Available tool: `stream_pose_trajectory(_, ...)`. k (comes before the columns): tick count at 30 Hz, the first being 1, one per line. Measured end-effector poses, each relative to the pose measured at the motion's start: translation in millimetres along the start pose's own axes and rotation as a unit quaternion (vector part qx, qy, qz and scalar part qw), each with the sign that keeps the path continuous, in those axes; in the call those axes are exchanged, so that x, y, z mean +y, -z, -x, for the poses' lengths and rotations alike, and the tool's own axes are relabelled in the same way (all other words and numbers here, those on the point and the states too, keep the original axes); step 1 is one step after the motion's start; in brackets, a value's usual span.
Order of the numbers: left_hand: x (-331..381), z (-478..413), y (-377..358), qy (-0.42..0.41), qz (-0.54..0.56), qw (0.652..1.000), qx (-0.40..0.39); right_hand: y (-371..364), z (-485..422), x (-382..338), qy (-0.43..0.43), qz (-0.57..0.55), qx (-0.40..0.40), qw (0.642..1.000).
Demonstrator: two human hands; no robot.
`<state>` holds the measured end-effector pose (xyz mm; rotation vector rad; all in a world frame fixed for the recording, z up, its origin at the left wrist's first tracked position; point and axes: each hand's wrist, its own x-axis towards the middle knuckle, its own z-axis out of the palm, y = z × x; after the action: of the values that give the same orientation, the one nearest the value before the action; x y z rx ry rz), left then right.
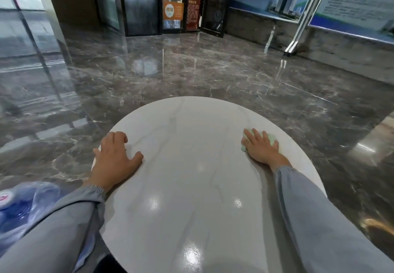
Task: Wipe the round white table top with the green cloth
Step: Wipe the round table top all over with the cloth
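Observation:
The round white table top (191, 176) with faint grey veins fills the lower middle of the head view. My right hand (261, 148) lies flat on the pale green cloth (270, 140), pressing it onto the table near the right rim; only the cloth's edges show around my fingers. My left hand (116, 157) rests on the table's left rim, fingers bent over the edge and thumb spread on the top. Both arms wear grey sleeves.
Glossy dark marble floor (191, 70) surrounds the table. A blue water bottle in clear plastic (19, 206) sits at the lower left beside my arm. Glass wall on the left, elevator doors (139, 4) and signs at the back, display boards on the right.

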<state>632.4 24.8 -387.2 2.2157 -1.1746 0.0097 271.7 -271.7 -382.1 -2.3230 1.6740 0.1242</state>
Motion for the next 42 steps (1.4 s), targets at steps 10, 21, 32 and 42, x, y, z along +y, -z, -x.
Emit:
stream_pose_trajectory(10,-17,29,34,0.18,0.245,0.947,0.1,-70,66,-316,0.299,0.041,-0.042,0.952)
stream_pose_trajectory(21,-1,63,35,0.207,0.323,0.912,0.142,-88,120,-338,0.372,0.033,-0.029,0.927)
stream_pose_trajectory(32,45,101,11,0.002,0.021,0.999,-0.027,-32,102,-73,0.12,-0.012,0.016,0.993)
stream_pose_trajectory(42,50,134,2,-0.147,-0.023,0.989,-0.028,-10,143,119,-0.081,-0.038,0.03,0.996)
